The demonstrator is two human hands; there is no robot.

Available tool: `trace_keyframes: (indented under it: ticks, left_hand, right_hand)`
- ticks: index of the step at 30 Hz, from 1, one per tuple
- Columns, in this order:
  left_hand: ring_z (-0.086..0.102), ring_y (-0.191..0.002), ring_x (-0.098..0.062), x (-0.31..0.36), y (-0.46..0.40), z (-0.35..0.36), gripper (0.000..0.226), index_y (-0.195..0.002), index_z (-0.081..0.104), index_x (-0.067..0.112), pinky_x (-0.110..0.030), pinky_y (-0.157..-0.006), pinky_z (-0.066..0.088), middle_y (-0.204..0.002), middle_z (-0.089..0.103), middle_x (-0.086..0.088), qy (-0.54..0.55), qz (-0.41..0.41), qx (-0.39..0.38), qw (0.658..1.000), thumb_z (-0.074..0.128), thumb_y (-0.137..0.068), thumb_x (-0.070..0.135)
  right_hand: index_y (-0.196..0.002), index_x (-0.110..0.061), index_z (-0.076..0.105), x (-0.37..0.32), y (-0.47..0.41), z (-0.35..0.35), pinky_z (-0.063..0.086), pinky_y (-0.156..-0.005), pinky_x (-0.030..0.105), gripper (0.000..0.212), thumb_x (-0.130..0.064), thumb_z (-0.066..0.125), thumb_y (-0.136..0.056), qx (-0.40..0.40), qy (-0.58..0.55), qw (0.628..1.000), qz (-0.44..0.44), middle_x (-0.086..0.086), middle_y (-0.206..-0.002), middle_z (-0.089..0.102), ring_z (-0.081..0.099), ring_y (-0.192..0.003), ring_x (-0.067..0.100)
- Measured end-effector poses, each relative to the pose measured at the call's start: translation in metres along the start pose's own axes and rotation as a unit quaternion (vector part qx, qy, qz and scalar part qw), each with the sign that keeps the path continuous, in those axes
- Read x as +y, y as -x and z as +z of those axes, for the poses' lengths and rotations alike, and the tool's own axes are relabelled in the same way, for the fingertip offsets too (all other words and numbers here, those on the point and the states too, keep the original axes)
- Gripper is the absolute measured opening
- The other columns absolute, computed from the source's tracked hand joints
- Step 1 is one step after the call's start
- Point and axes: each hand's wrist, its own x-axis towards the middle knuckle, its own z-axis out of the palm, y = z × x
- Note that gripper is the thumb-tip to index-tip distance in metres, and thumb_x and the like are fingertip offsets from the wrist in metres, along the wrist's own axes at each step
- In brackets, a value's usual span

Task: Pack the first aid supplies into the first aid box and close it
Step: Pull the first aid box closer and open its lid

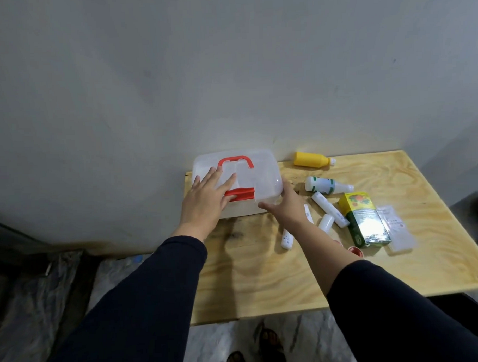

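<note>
A translucent first aid box with a red handle and a red latch stands at the table's far left corner against the wall, lid down. My left hand lies flat on the lid, fingers spread, fingertips over the latch. My right hand grips the box's front right corner. To the right lie a yellow bottle, a white bottle with green bands, white tubes, a small white container, a green and yellow carton and a clear packet.
The plywood table has its front edge near me and its left edge just beyond the box. A small red cap sits by my right forearm, and another white tube lies beneath it. Sandalled feet show below the table.
</note>
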Motion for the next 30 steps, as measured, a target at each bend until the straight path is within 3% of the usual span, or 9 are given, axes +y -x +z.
trace_keyframes:
  ticks: [5,9,12,15,21,24,30]
  left_hand:
    - [0.017,-0.148,-0.018,-0.002,-0.005,-0.009,0.05,-0.15,0.032,0.031,-0.037,-0.119,0.019,-0.16,0.024,-0.002,0.003,0.003,-0.009,1.0,0.04,-0.101,0.036]
    - [0.027,-0.145,-0.014,0.002,-0.017,-0.032,0.045,-0.145,0.042,0.031,-0.036,-0.114,0.027,-0.154,0.036,0.005,0.027,0.006,0.011,1.0,0.041,-0.101,0.039]
    - [0.051,-0.127,-0.021,0.002,-0.03,-0.055,0.039,-0.138,0.051,0.03,-0.037,-0.091,0.046,-0.14,0.054,0.006,0.036,-0.001,0.048,0.998,0.042,-0.101,0.039]
    - [0.063,-0.098,-0.026,-0.001,-0.05,-0.069,0.035,-0.129,0.056,0.024,-0.031,-0.068,0.041,-0.116,0.066,0.001,0.028,-0.003,0.086,0.996,0.04,-0.101,0.038]
    - [0.06,-0.082,-0.031,-0.001,-0.097,-0.079,0.028,-0.114,0.059,0.012,-0.033,-0.063,0.039,-0.099,0.068,-0.008,0.053,-0.048,0.152,0.986,0.042,-0.101,0.03]
    - [0.055,-0.075,-0.026,-0.002,-0.114,-0.08,0.026,-0.109,0.059,0.011,-0.032,-0.061,0.036,-0.095,0.067,-0.008,0.063,-0.076,0.172,0.98,0.043,-0.101,0.029]
    - [0.062,-0.092,-0.027,-0.004,-0.13,-0.08,0.02,-0.112,0.062,0.013,-0.034,-0.07,0.046,-0.106,0.067,-0.004,0.087,-0.055,0.203,0.974,0.051,-0.097,0.022]
  right_hand:
    - [-0.134,-0.017,0.043,0.004,-0.001,0.0,0.04,-0.09,0.027,0.072,-0.017,0.08,-0.072,0.004,-0.03,1.0,0.0,0.003,-0.133,0.057,0.051,-0.123,0.022]
    - [-0.145,-0.025,0.026,0.004,0.001,0.0,0.044,-0.095,0.035,0.089,-0.024,0.079,-0.073,0.004,-0.001,1.0,-0.01,0.002,-0.137,0.054,0.052,-0.124,0.025]
    - [-0.148,-0.026,0.018,-0.001,0.002,-0.003,0.043,-0.098,0.036,0.095,-0.026,0.079,-0.075,-0.001,0.015,1.0,-0.013,0.003,-0.141,0.051,0.049,-0.127,0.026]
    - [-0.149,-0.028,0.015,-0.002,0.0,-0.005,0.043,-0.099,0.036,0.096,-0.027,0.078,-0.076,-0.006,0.03,0.999,-0.023,0.002,-0.141,0.051,0.049,-0.128,0.025]
    - [-0.149,-0.032,0.019,0.0,-0.003,-0.009,0.044,-0.099,0.034,0.092,-0.025,0.077,-0.077,-0.009,0.026,0.999,-0.046,-0.001,-0.14,0.053,0.051,-0.127,0.022]
    - [-0.148,-0.031,0.02,0.001,0.0,-0.008,0.045,-0.099,0.034,0.09,-0.04,0.074,-0.077,-0.015,0.013,0.998,-0.052,-0.001,-0.14,0.053,0.051,-0.127,0.022]
    - [-0.148,-0.029,0.022,0.0,-0.009,-0.003,0.045,-0.101,0.039,0.088,-0.044,0.072,-0.077,-0.011,-0.007,1.0,-0.022,0.003,-0.142,0.051,0.049,-0.129,0.025]
